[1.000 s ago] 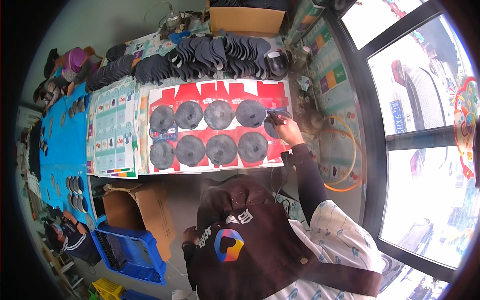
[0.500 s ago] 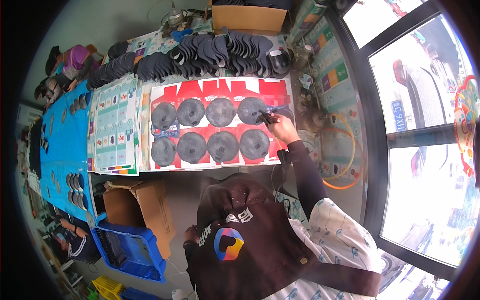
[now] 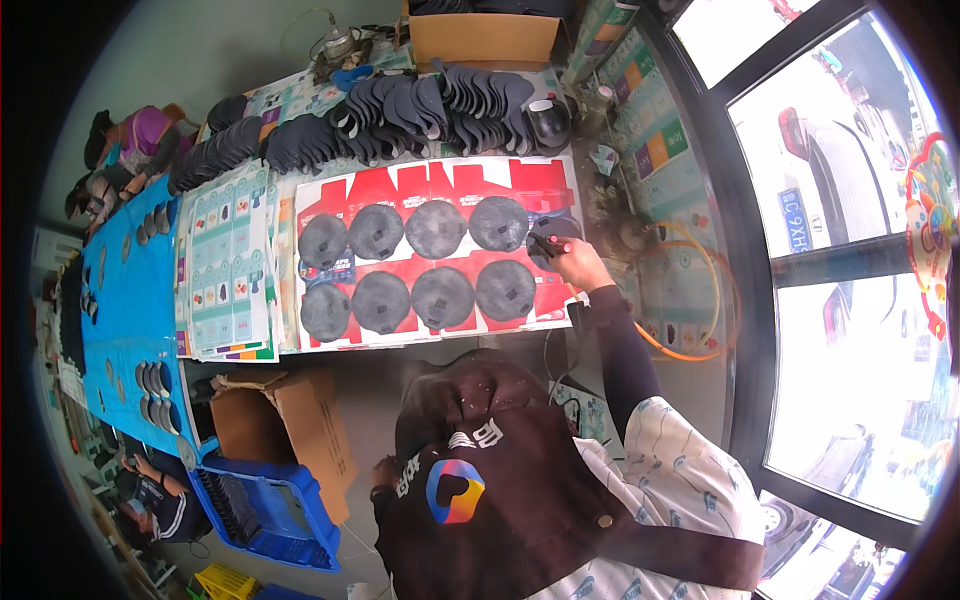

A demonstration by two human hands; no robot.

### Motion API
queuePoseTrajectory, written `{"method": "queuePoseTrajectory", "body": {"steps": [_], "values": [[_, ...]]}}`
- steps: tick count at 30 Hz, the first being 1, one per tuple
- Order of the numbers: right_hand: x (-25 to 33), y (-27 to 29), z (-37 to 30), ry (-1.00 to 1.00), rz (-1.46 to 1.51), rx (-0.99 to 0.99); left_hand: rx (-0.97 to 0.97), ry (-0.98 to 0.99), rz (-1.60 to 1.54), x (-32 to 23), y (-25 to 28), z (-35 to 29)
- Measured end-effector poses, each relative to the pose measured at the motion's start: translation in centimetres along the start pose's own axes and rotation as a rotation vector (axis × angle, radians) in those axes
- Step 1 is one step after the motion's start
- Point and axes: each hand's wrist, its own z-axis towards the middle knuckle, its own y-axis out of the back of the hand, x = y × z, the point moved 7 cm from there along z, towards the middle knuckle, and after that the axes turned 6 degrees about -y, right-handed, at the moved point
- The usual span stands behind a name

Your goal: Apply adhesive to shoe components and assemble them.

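Observation:
My right hand (image 3: 584, 266) is closed round a small black spray gun (image 3: 546, 244) with an orange hose trailing from it. The gun is over a darker round pad (image 3: 560, 227) at the right end of the far row, partly covering it. Several grey round pads (image 3: 436, 229), each with a small dark square patch, lie in two rows on a red and white printed cardboard sheet (image 3: 470, 180). Low beside my dark apron is my left hand (image 3: 384, 472), away from the table; its fingers are too hidden to read.
Stacks of dark curved pieces (image 3: 390, 110) line the table's back, with a cardboard box (image 3: 485, 40) behind. Glass panes stand to the right. A blue crate (image 3: 270, 510) and open carton (image 3: 310, 420) sit lower left. Other people (image 3: 140, 140) work at a blue table (image 3: 125, 300).
My right hand has moved the spray gun right and slightly nearer, from the last grey pad of the far row to the darker pad beside it. The view has shifted slightly.

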Motion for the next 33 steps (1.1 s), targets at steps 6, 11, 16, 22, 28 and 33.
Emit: {"method": "queuePoseTrajectory", "body": {"steps": [6,11,16,22,28,33], "values": [[-5.3,3.7,-0.6,-0.128,0.105,-0.246,-0.025,-0.299,0.057,-1.6,1.3,0.4],[-8.0,3.6,0.0,-0.186,0.044,-0.352,0.051,-0.155,0.016,-0.9,1.8,1.2],[-8.7,2.3,0.8,-0.148,0.206,-0.25,0.046,-0.11,0.03,-0.7,2.3,2.3],[-8.4,3.4,0.6,-0.13,0.125,-0.318,0.122,-0.245,0.021,-1.8,3.3,2.4],[-8.3,3.0,1.0,-0.13,0.191,-0.261,0.137,-0.225,0.083,-0.7,1.8,3.0],[-9.7,4.9,-0.9,-0.183,0.1,-0.458,0.015,-0.264,0.072,0.2,1.2,2.7]]}}
